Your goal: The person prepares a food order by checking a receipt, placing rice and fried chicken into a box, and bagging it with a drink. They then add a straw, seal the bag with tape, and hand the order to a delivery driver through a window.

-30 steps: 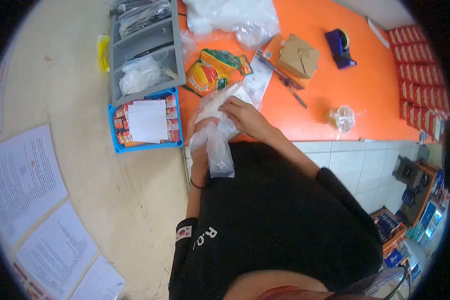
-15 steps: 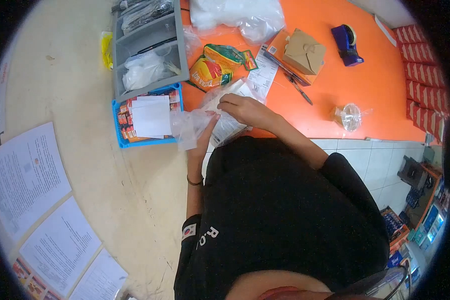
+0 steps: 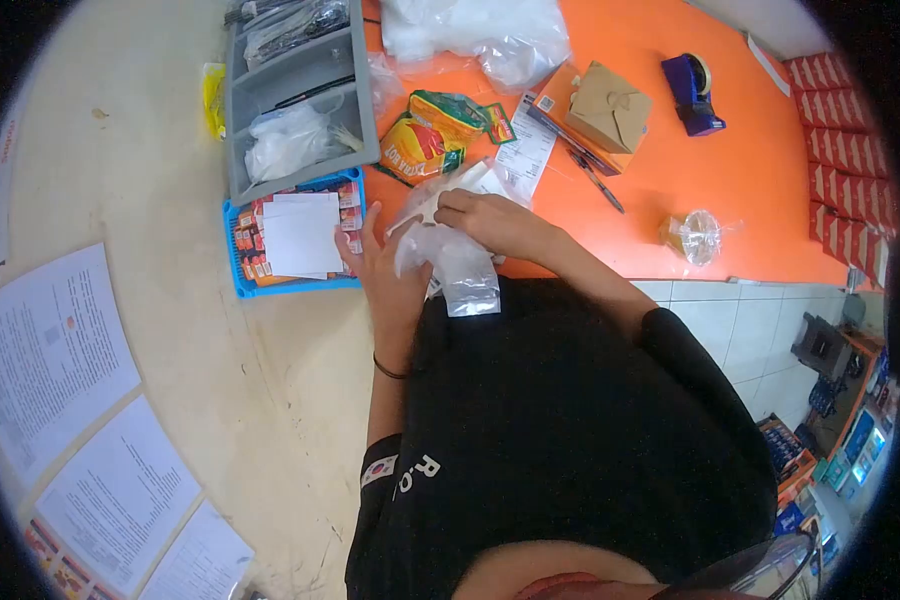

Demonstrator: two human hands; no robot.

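Note:
A clear plastic bag (image 3: pixel 470 270) with white contents showing through lies at the orange table's near edge, its loose end hanging toward my body. My right hand (image 3: pixel 490 222) is closed, fingers pinching the bag's gathered neck. Just left of it, my left hand (image 3: pixel 395 275) has its fingers spread, beside the loose plastic and overlapping it. Parts of the bag are hidden behind both hands. Beyond it lies an orange and green "Extra Hot" packet (image 3: pixel 425 140), and a printed receipt (image 3: pixel 526 150) sits to the right of that.
At left are a grey divided tray (image 3: pixel 368 120) and a blue basket (image 3: pixel 232 250) of sachets topped with white paper. On the orange table (image 3: pixel 750 190) stand a brown box (image 3: pixel 610 105), a pen (image 3: pixel 598 182), a tape dispenser (image 3: pixel 692 95), a plastic-wrapped cup (image 3: pixel 695 237) and plastic bags (image 3: pixel 475 35).
My left hand has let go of the bag's loose end and spread its fingers. That end has swung from the left to the right, toward my body. My right hand stays pinched.

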